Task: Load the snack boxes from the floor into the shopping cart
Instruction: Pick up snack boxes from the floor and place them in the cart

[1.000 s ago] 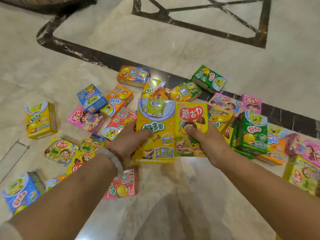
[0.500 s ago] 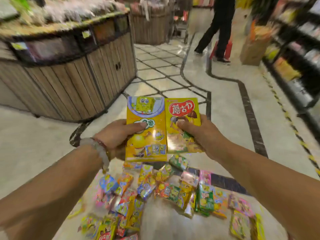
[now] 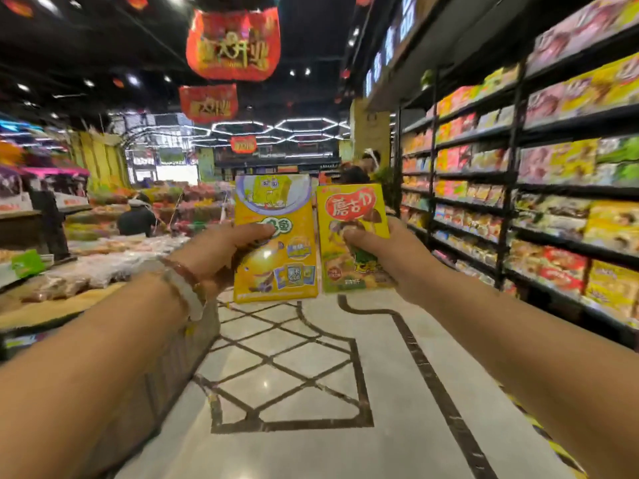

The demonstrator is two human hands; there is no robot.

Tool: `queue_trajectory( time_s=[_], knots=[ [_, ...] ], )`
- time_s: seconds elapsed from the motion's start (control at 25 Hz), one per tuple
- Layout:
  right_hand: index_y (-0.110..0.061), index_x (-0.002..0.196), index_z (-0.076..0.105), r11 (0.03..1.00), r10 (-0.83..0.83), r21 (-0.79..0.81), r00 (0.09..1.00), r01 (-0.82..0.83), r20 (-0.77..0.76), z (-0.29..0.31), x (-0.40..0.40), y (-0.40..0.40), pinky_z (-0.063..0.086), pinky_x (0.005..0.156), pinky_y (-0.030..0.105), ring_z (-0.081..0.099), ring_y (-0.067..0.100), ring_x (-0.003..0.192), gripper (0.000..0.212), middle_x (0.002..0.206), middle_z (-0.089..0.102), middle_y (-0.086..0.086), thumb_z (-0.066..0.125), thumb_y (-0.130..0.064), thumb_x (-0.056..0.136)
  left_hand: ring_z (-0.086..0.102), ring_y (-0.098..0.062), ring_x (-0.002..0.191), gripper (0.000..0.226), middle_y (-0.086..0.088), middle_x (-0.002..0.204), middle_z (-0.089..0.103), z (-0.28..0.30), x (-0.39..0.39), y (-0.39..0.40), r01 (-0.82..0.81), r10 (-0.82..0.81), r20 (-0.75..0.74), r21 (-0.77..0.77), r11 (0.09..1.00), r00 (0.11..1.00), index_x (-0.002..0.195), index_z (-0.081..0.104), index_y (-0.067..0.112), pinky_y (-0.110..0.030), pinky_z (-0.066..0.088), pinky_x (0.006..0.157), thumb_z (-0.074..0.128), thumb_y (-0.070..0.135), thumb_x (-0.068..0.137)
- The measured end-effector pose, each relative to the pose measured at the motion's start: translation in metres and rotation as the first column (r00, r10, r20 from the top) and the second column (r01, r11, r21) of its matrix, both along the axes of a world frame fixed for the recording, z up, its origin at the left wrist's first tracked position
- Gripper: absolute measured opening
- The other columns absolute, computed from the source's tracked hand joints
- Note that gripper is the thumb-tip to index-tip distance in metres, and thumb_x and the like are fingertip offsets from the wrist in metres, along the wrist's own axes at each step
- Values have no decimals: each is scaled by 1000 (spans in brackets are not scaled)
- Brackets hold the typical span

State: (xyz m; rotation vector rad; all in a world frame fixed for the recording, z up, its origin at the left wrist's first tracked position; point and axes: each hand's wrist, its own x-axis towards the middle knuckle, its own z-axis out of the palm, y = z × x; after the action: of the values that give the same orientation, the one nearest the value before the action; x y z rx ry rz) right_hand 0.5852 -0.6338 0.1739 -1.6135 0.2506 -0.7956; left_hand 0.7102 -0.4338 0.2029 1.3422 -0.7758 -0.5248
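My left hand [image 3: 221, 257] grips a yellow snack box with a cartoon sponge figure [image 3: 276, 243], thumb across its front. My right hand [image 3: 390, 261] grips a second yellow-green snack box with a red label [image 3: 352, 236], thumb on its front too. Both boxes stand upright side by side, almost touching, held out at arm's length in the middle of the view. The pile of boxes on the floor and the shopping cart are out of view.
A wooden produce counter [image 3: 69, 305] with bagged goods runs along the left. Tall shelves [image 3: 553, 202] full of snack packs line the right. Between them lies a pale floor aisle [image 3: 311, 392] with dark inlay lines. People [image 3: 136, 219] stand far down the aisle.
The view has swung up from the floor pile to the aisle ahead. Both hands have risen with it and keep the same two boxes, still side by side.
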Motion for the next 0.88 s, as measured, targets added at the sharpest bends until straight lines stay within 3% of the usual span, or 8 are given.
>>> queue_trajectory(
  time_s=[0.08, 0.2, 0.36, 0.48, 0.56, 0.64, 0.72, 0.88],
  knots=[
    [-26, 128, 48, 995, -98, 7, 995, 97, 24, 10, -33, 11, 55, 86, 50, 65, 28, 104, 100, 123, 62, 4, 85, -59, 41, 69, -26, 80, 40, -11, 101, 72, 12, -12, 7, 75, -75, 30, 10, 997, 997, 104, 68, 12, -51, 55, 77, 67, 26, 66],
    [-25, 129, 47, 973, -228, -17, 973, 229, 38, 17, -101, 31, 55, 87, 49, 68, 27, 100, 93, 121, 64, 4, 84, -55, 50, 70, -29, 86, 52, -15, 103, 71, 19, -41, 7, 213, -216, 54, 50, 976, 975, 111, 66, 9, -51, 55, 78, 74, 23, 62],
    [-22, 130, 42, 891, -453, -3, 891, 453, 9, 15, -214, 59, 55, 84, 50, 67, 29, 101, 82, 121, 62, 5, 82, -49, 64, 72, -25, 77, 36, -14, 97, 73, 26, -114, -12, 421, -423, 52, 52, 906, 905, 108, 65, 9, -44, 59, 68, 65, 21, 75],
    [-28, 136, 38, 759, -650, -55, 760, 648, -10, 15, -312, 78, 50, 88, 59, 57, 33, 117, 107, 137, 52, 6, 83, -67, 47, 72, -24, 76, 35, -13, 94, 73, 29, -192, -28, 591, -592, 47, 35, 806, 805, 105, 65, 11, -43, 59, 65, 65, 21, 72],
    [-25, 131, 43, 671, -741, -57, 672, 740, 2, 20, -384, 110, 56, 79, 53, 63, 31, 108, 87, 129, 58, 8, 82, -57, 60, 72, -24, 75, 40, -13, 96, 73, 32, -255, -32, 689, -689, 47, 27, 725, 723, 103, 65, 12, -44, 59, 66, 66, 23, 65],
    [-23, 118, 48, 565, -824, -56, 566, 823, 6, 26, -454, 150, 56, 64, 33, 67, 18, 89, 56, 112, 64, 5, 78, -41, 74, 71, -23, 71, 34, -12, 91, 73, 35, -321, -35, 765, -764, 56, -3, 643, 643, 102, 66, 11, -43, 59, 63, 66, 21, 70],
    [-24, 103, 46, 439, -898, -56, 441, 897, 16, 30, -528, 196, 54, 65, 29, 63, 8, 78, 33, 99, 64, -2, 72, -28, 83, 71, -20, 66, 23, -9, 84, 74, 38, -395, -32, 834, -832, 47, -16, 552, 552, 100, 67, 10, -39, 59, 58, 63, 18, 79],
    [-23, 116, 49, 187, -982, -86, 187, 979, -3, 40, -651, 277, 55, 83, 41, 66, 19, 93, 47, 105, 67, 2, 75, -32, 79, 64, -14, 49, 15, -4, 68, 70, 44, -531, -18, 927, -926, 63, -45, 371, 373, 94, 64, 11, -24, 51, 44, 62, 21, 84]
  ],
)
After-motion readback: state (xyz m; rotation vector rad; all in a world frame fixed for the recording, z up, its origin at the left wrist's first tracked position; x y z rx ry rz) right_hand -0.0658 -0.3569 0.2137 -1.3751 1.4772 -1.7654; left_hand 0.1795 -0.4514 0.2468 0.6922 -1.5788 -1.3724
